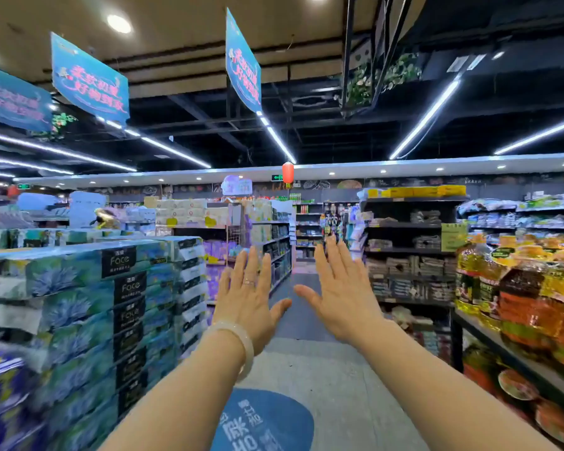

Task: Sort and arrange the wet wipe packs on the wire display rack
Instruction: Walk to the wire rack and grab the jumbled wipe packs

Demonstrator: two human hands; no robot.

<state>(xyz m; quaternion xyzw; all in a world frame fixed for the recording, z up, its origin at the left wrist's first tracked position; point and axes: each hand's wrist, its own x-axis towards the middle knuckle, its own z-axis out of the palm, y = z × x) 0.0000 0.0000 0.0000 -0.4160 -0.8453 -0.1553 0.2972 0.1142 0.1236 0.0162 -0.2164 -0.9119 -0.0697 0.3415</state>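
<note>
Both arms reach straight out into a supermarket aisle, backs of the hands toward the wearer. The left hand (246, 297) is flat and spread, fingers up and slightly apart, thumb angled toward the other hand; it holds nothing. A thin ring (249, 282) sits on one finger, and a pale, translucent white bangle (241, 345) circles the wrist. The right hand (342, 288) is likewise flat and splayed, fingers up, thumb out to the left, empty. The two thumbs point at each other but stay apart.

On the left stands a tall stack of blue-green floral tissue packs with black "Face" labels (111, 288), with blurred purple-blue packs (0, 385) nearer the lower corner. On the right, a dark metal shelf (489, 340) carries yellow cooking-oil bottles with orange labels (508, 281), and red round-lidded bowls (518, 385) sit lower down. Beyond the right hand a dark shelving unit with folded grey goods (414, 255) rises, topped by yellow boxes (427, 191).

Down the aisle, behind the left hand's fingertips, a pale wire-grid rack (234, 237) stands at the end of a shelf run, well away from both hands; whether the packs on it are wet wipes is too small and blurred to tell. A blue round floor sticker with white lettering (264, 421) lies on the grey floor between the forearms. Blue hanging banners with pink script (90, 79) and a red paper lantern (288, 172) hang from the ceiling.
</note>
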